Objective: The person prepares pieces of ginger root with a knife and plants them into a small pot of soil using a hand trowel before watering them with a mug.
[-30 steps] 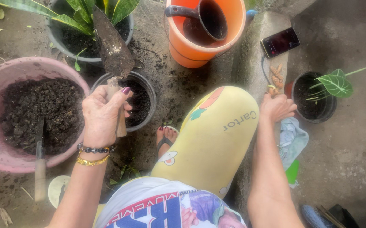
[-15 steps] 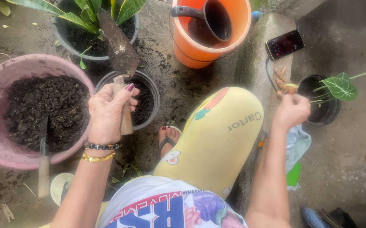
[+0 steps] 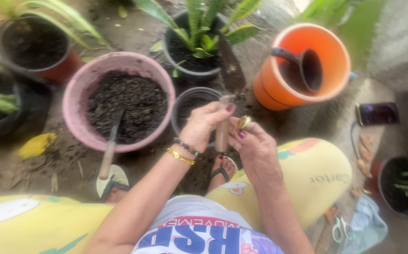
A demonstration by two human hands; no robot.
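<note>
The right hand (image 3: 256, 146) pinches a small yellowish piece (image 3: 244, 122) beside the trowel (image 3: 226, 94). The left hand (image 3: 207, 123) grips the trowel's handle, blade up over a small black pot (image 3: 185, 101). Left of that pot sits a pink basin (image 3: 79, 89) of soil; beyond, an orange bucket (image 3: 335, 61).

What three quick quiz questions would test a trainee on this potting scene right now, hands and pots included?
1. True or false: the left hand grips the wooden handle of a trowel whose blade points up.
2. What does the right hand pinch at its fingertips? A) a small yellowish piece B) scissors C) a phone
3. Fill in: the second tool stands stuck in the soil of the ___ tub.

Key: 1 true; 2 A; 3 pink.
</note>
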